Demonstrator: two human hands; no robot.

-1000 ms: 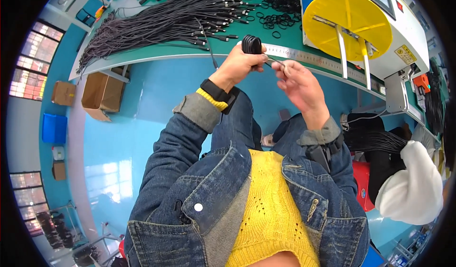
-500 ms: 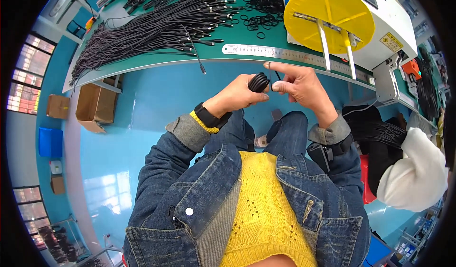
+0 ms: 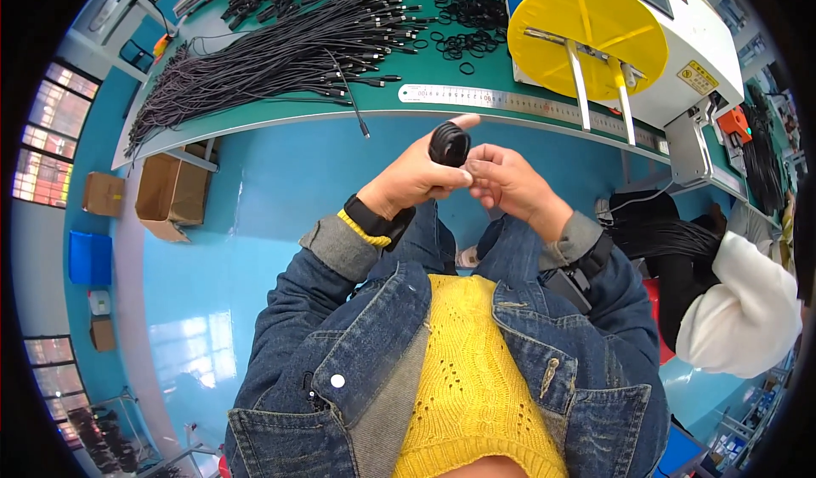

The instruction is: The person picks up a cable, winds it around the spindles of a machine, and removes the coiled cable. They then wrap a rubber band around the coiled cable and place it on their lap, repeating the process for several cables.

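A coiled black cable is gripped in my left hand, in front of the table's near edge. The left thumb presses along the coil's lower side, and a finger reaches past its far side. Close against the coil's right side is my right hand, its thumb and forefinger pinched together by the left thumb tip. Whatever is in that pinch is too small or hidden to make out. Beyond both hands, a heap of black cables with metal plug ends lies on the green table. One cable end hangs over the edge.
Small black bands lie scattered on the table. A metal ruler runs along its front edge. On the right stands a white machine with a yellow disc and protruding rods. An open cardboard box sits on the floor at left.
My right hand has moved down and left, from holding a thin black strand beside the coil to a pinch at my left thumb. The coil has turned in my left hand.
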